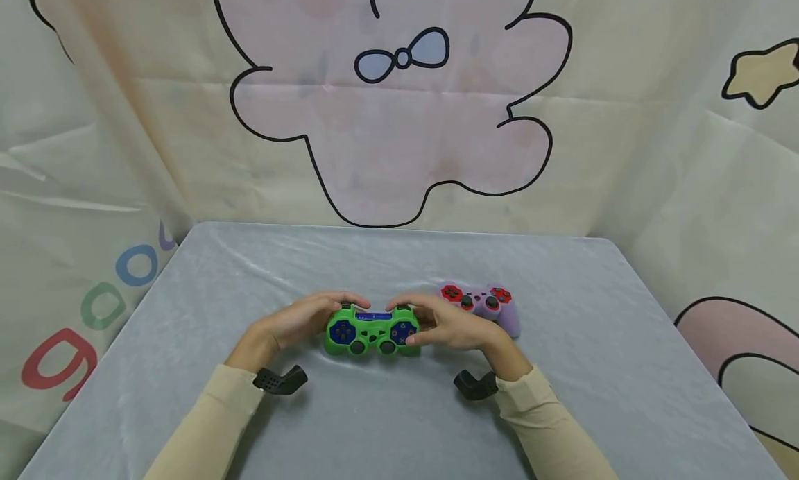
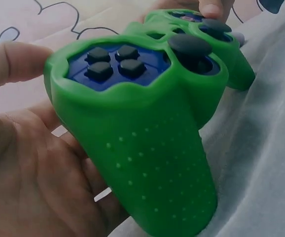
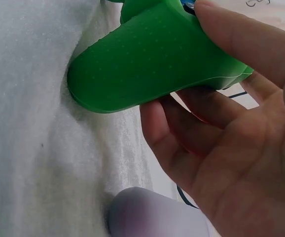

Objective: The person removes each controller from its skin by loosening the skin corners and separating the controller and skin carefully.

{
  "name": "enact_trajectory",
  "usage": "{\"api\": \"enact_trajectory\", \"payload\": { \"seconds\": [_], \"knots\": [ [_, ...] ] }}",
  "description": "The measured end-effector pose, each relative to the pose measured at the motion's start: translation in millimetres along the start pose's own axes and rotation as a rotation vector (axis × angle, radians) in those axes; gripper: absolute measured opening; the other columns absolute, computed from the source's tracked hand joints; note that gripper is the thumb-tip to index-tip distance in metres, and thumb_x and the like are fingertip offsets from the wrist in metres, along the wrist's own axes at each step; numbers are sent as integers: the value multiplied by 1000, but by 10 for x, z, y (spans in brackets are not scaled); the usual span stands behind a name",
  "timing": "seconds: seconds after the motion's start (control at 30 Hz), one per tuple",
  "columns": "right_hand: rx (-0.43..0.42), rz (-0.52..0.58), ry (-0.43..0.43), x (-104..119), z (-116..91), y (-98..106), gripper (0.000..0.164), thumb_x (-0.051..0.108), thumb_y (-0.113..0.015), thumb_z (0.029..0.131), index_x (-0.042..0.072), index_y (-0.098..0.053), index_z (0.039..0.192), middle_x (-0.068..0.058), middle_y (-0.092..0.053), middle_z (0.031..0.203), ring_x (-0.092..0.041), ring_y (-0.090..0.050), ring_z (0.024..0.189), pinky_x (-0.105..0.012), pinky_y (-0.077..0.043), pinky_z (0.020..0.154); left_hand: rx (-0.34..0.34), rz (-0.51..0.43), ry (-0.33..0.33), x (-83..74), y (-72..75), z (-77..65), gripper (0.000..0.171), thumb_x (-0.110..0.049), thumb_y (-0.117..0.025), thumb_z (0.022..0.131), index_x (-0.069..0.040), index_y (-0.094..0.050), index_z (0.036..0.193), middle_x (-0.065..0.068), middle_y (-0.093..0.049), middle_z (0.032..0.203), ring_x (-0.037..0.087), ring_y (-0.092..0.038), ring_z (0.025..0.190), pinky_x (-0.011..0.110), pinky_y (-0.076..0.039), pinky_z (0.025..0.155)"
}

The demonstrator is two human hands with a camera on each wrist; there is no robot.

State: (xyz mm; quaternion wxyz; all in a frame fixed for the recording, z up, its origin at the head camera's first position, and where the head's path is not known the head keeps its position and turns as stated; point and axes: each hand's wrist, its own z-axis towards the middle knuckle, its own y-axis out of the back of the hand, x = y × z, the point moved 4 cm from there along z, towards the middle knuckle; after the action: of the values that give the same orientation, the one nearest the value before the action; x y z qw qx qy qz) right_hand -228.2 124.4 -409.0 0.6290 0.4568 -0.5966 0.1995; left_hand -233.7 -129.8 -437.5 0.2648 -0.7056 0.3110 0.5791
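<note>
A green game controller (image 1: 372, 333) with blue button panels and dark thumbsticks is held between both hands, its grips pointing toward the person. My left hand (image 1: 304, 320) grips its left side. In the left wrist view, the thumb (image 2: 17, 64) touches the shell's edge near the direction buttons, and fingers reach beneath. My right hand (image 1: 452, 324) grips the other side. Its thumb lies on the right button panel, and curled fingers (image 3: 174, 131) support the underside in the right wrist view. The grip ends appear to touch the cloth. Several fingertips are hidden behind the controller.
A lilac game controller (image 1: 496, 306) with red button panels lies just beyond the right hand, partly covered by it. Grey cloth (image 1: 299, 258) covers the table. Printed curtains (image 1: 399, 154) hang behind and at both sides. Each wrist wears a black camera mount (image 1: 281, 381).
</note>
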Motion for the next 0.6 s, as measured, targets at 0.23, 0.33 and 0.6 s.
{"api": "enact_trajectory", "payload": {
  "seconds": [0.23,0.33,0.6],
  "knots": [
    [5,-18,-9,7,10,-9,57,3,-66,96,10,-44,148,-12,-62,130,-19,-62,110,-30,-54,92,-6,23,-11,17,16,-7,52,-32,-37,105,-4,-50,147,7,-58,145,16,-52,133,57,-21,122],
    [0,-33,-13,16,15,-10,55,3,-66,96,12,-46,146,-12,-63,127,-18,-62,107,-30,-54,90,-4,22,8,30,24,-11,53,-35,-36,107,-2,-53,144,6,-62,142,15,-53,132,51,-24,121],
    [-25,-76,12,55,21,-12,50,3,-68,94,14,-51,140,-12,-64,123,-18,-62,102,-31,-53,87,-20,22,52,16,42,-22,57,-44,-36,110,0,-59,136,-3,-72,122,12,-65,116,30,-47,104]
  ]
}}
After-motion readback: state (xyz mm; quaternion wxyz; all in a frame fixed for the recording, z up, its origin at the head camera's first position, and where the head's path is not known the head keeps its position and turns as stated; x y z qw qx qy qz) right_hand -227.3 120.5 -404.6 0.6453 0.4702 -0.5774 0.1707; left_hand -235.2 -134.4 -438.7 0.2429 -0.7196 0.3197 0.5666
